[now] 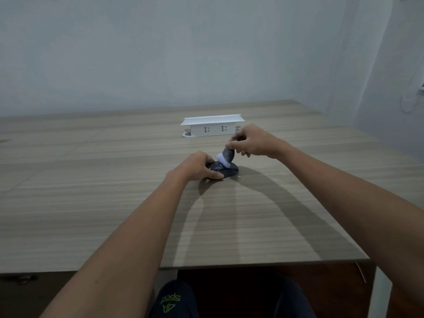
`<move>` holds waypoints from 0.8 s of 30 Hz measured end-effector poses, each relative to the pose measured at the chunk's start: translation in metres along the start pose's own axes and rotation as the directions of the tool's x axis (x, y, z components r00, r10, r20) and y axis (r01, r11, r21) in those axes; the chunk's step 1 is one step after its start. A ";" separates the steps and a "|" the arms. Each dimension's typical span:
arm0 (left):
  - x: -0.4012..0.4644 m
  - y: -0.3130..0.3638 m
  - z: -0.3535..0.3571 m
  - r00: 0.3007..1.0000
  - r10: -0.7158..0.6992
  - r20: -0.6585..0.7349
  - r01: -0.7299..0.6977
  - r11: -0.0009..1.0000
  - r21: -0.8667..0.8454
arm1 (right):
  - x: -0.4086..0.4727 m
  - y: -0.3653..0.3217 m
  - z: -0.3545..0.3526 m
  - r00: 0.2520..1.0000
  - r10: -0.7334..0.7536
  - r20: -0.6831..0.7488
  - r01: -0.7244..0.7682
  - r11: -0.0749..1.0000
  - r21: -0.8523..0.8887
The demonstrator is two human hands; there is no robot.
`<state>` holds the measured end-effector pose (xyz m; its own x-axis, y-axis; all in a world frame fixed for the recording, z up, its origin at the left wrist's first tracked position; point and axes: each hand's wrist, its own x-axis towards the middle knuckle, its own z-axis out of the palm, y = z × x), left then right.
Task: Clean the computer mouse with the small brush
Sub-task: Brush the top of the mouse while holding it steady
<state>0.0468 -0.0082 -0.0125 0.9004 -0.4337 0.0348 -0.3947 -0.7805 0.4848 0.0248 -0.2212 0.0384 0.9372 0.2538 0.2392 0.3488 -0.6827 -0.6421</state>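
A dark computer mouse [226, 172] lies on the wooden table [91, 191], a little beyond the middle. My left hand [197, 167] grips its left side, thumb along the near edge. My right hand [250, 142] holds the small brush [226, 157] from above, tilted. The brush has a dark grey body and pale bristles, and the bristles touch the top of the mouse. Fingers hide the brush's upper end and the left part of the mouse.
A white pop-up socket box [212, 127] with two outlets stands just behind the hands, next to a cable hole. The table's near edge [263, 263] runs in front of my knees. A grey wall closes the back and the right.
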 end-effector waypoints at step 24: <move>0.004 0.001 -0.003 0.999 0.020 0.047 -0.021 0.999 0.033 | 0.004 0.005 -0.004 1.000 0.007 0.012 -0.007 0.998 -0.057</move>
<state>0.0502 -0.0098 -0.0095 0.8828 -0.4697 0.0036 -0.4198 -0.7855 0.4548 0.0307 -0.2264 0.0394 0.9396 0.2574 0.2255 0.3421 -0.7224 -0.6009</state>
